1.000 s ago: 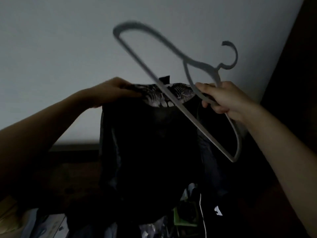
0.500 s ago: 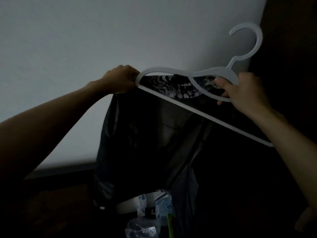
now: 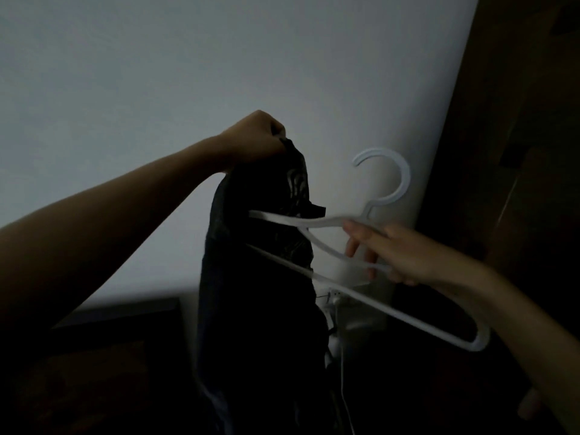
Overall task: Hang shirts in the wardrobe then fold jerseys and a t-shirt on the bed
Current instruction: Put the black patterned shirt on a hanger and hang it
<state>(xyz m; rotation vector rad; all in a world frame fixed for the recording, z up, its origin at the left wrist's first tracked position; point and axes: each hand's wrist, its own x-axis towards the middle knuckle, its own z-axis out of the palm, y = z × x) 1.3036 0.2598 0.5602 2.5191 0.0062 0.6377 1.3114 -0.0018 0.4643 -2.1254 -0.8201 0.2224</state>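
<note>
Change: since half a second ago the left hand has risen and bunched the shirt into a narrow hanging column, where before the garment was spread wide between both hands; the hanger has dropped lower and tipped, its hook now upright against the wall.
Left hand (image 3: 254, 138): fingers curled tight, gripping the top of the dark shirt (image 3: 260, 277), which hangs straight down from the fist.
Right hand (image 3: 398, 252): fingers curled round the neck of the white hanger (image 3: 376, 221), just below its hook.
Hanger and shirt: the hanger's left arm and lower bar run into the shirt's upper part; whether they pass inside the fabric or behind it is hard to tell in the dim light.
Hanger's right end: sticks out low and right, clear of the cloth.
Backdrop: pale wall (image 3: 157, 73) behind, dark wooden wardrobe (image 3: 518, 152) at right.
</note>
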